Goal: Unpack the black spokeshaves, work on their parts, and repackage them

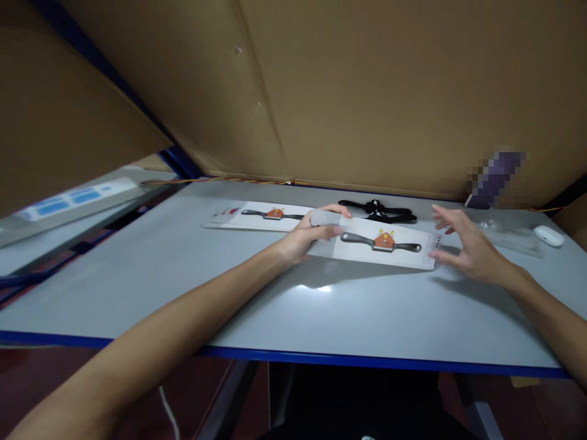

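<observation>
Head view, looking down on a grey table (284,305) with a blue front edge, cardboard walls behind and to the left. Left hand (308,232) reaches forward and grips the left end of a white printed card (398,260); thumb and fingers are closed narrowly over that end, where a pale, translucent strip seems to sit, though the blur makes it hard to tell strip from card. The card lies flat across the middle of the table and shows a picture of a tool with dark handles and an orange centre. Right hand (468,247) is at the right end of the same card, fingers spread wide and loose, tips at or just over the card's edge; contact cannot be confirmed from this angle, and it holds nothing. A second card (247,217) with the same kind of picture lies flat just to the left and slightly behind, its right end running under or beside the left hand. Behind the first card, close to the back wall, lies a black tool (380,211) with two handles, apart from both hands. Far right: a small white oval case (549,236) rests on the table, and a clear plastic bag (504,235) lies between it and the right hand. A thin red and yellow wire (229,179) runs along the table's back edge.
</observation>
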The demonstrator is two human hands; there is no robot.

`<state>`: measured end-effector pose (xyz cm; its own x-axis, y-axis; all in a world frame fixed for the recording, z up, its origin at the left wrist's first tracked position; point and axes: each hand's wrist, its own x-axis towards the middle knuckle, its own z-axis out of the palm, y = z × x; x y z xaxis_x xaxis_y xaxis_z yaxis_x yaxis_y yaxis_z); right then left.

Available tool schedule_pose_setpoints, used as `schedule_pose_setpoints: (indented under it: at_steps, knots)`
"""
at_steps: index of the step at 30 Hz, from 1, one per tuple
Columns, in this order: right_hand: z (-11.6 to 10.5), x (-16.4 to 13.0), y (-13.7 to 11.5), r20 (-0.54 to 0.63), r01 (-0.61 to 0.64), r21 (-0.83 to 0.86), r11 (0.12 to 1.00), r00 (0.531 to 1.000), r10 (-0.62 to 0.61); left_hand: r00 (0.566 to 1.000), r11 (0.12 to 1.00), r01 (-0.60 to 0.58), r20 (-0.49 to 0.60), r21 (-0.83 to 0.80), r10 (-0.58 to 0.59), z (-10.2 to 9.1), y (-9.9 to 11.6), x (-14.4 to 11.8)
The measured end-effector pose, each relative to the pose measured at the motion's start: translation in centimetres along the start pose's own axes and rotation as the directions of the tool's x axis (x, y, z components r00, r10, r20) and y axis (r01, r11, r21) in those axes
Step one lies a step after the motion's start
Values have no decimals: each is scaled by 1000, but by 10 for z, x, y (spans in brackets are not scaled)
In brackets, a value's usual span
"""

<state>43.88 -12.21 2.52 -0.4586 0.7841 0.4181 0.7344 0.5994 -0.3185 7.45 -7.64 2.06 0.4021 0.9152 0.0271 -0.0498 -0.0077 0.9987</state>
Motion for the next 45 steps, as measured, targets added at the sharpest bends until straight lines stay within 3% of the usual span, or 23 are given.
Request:
schedule_pose_setpoints:
  at_steps: [4, 7, 11, 18, 23, 30, 35, 39, 45]
  knots:
    - [-3, 4, 5, 191, -261, 135, 956, 954, 233, 1000, 1000, -23, -7, 14, 24, -4, 1, 1]
    - [-1, 6, -1, 355, -376, 251, 892, 893, 277, 999, 999, -47, -1, 0, 47, -4, 2, 1]
    - [-1, 8, -6, 411, -447, 349, 824, 863, 294, 998, 998, -57, 13, -22, 57, -9, 1, 1]
    - [5, 7, -2, 398, -504, 452, 736, 852, 340, 992, 997, -82, 99, -13, 83, -14, 3, 2]
    - [10, 4, 1, 386, -536, 455, 711, 838, 385, 984, 998, -60, 169, -6, 60, -14, 2, 4]
    - [13, 5, 2, 330, -510, 483, 712, 859, 392, 973, 995, -53, 220, -83, 70, -13, -3, 4]
    - [16, 3, 3, 304, -489, 459, 742, 871, 386, 984, 996, -73, 160, -44, 79, -7, -1, 2]
    - [15, 3, 1, 295, -479, 420, 771, 875, 383, 986, 982, -161, 63, 102, 155, 0, 4, 1]
    - [15, 2, -1, 262, -452, 328, 829, 887, 380, 969, 929, -238, 1, 282, 248, 5, 0, 2]
